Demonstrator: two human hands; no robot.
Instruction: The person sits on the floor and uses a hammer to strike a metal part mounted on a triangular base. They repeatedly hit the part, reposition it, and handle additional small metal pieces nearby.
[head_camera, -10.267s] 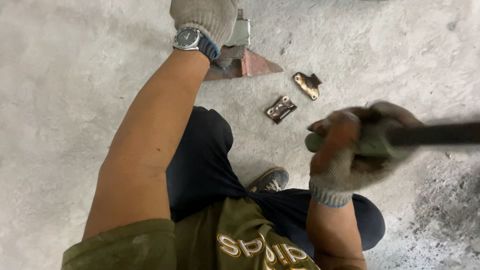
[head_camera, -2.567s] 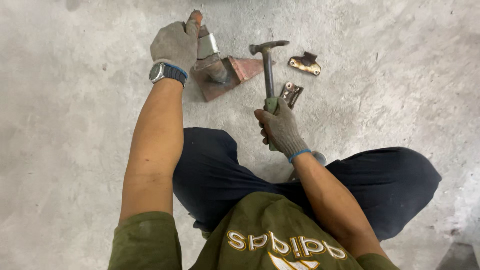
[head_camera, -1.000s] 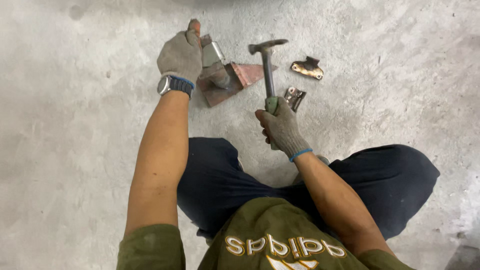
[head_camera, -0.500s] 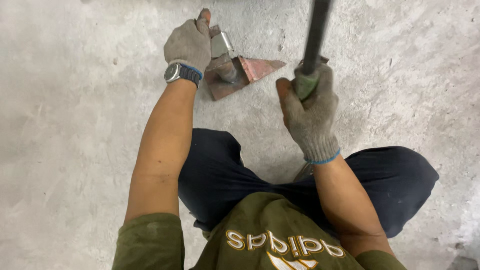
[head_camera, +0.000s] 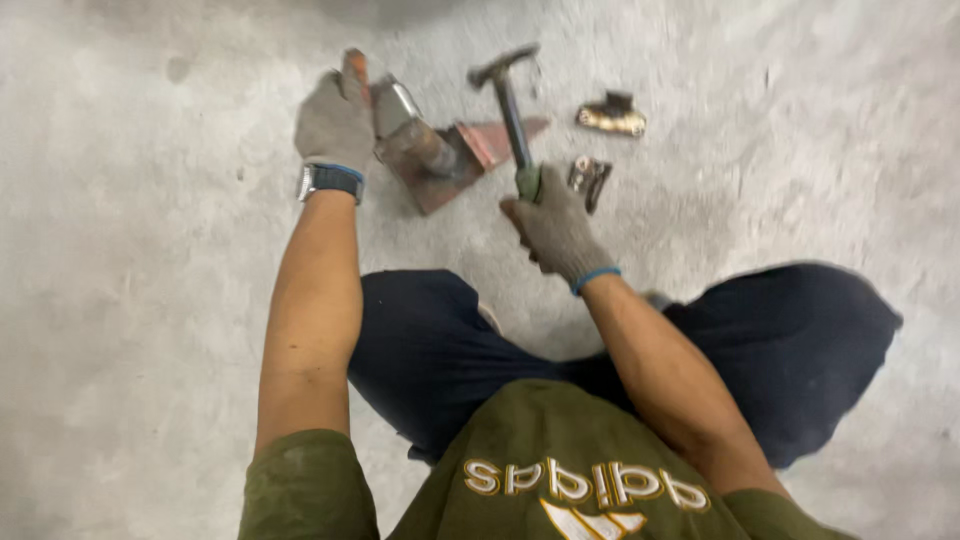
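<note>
A: Left hand (head_camera: 335, 122) in a grey knit glove is clamped on a small silvery metal piece (head_camera: 398, 105), pinning it against the rusty reddish steel plate (head_camera: 470, 155) that lies on the grey concrete floor (head_camera: 150, 300).

B: And the right hand (head_camera: 555, 228), gloved too, is clenched round the green grip of a dark steel hammer (head_camera: 508, 100) — head low, just over the far end of the plate, beside the held piece. It's blurred, so I can't tell whether the head is touching.

A: How far along, would you say?

B: Mid-job, by my reading. The held piece is pressed to the plate and under the hammer; two more fittings wait on the floor.

A: Right — a brass-coloured hinge-like bracket (head_camera: 612, 116) beyond the hammer, and a small silvery hinge plate with holes (head_camera: 588, 178) just beside the hammering hand. Both apart from the plate.

B: Anything in the way?

A: The left fingers sit close to where the head lands — that's the risk. The person's dark-trousered knee (head_camera: 420, 330) is tucked near the plate, and the silvery hinge plate lies right by the swing path.
</note>
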